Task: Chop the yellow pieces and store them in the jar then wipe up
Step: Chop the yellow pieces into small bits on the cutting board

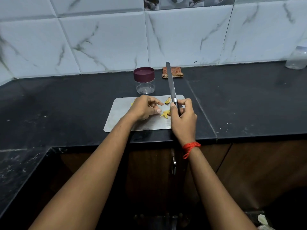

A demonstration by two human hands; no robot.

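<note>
A steel cutting board (121,117) lies on the black counter. Yellow pieces (165,113) sit near its right side, with more (167,101) toward the back edge. My right hand (182,120) grips a knife (171,83) by its dark handle, blade raised and pointing away from me. My left hand (144,108) hovers over the board just left of the pieces, fingers loosely curled and holding nothing. A clear jar (144,80) with a maroon lid on it stands behind the board. An orange checked cloth (172,72) lies folded by the wall.
The black counter (66,103) runs left and right, with a seam (202,110) right of the board. A clear plastic bottle (297,58) stands at the far right by the tiled wall. Cabinet doors are below the counter edge.
</note>
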